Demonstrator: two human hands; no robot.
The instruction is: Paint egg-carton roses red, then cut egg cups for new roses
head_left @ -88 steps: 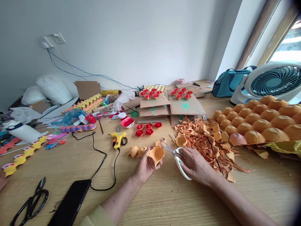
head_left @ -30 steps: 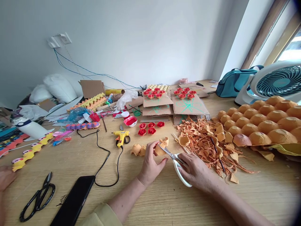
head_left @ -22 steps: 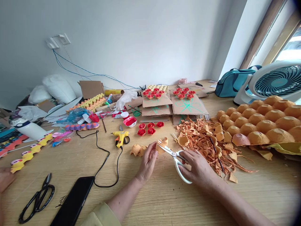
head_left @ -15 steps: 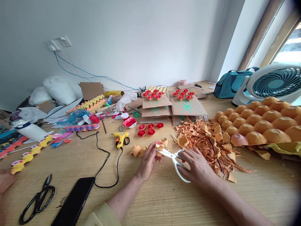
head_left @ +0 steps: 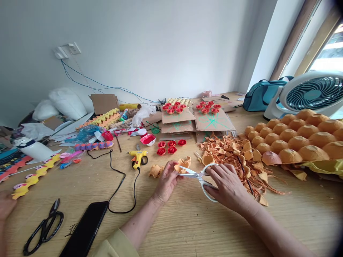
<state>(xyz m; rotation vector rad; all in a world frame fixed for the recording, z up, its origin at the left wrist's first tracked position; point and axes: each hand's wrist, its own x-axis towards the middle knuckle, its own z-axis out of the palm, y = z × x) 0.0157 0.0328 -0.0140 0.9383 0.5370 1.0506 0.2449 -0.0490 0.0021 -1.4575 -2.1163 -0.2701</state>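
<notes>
Pinched in my left hand is an orange egg-carton cup with a cut, uneven rim. My right hand grips white-handled scissors, whose blades are parted and lie at the cup beside my left fingertips. More cut orange cups rest on the table just left of my left hand. Beyond my hands sit several red paper-pulp roses. A heap of orange carton scraps spreads past my right hand.
An orange egg tray stands at the right, before a white fan. A yellow glue gun trails a black cord. Black scissors and a phone lie front left. Another person's hand rests at the left edge.
The scissors have turned flatter and their blades now stand wider apart. My right hand has shifted slightly, and the orange cup in my left hand has been turned.
</notes>
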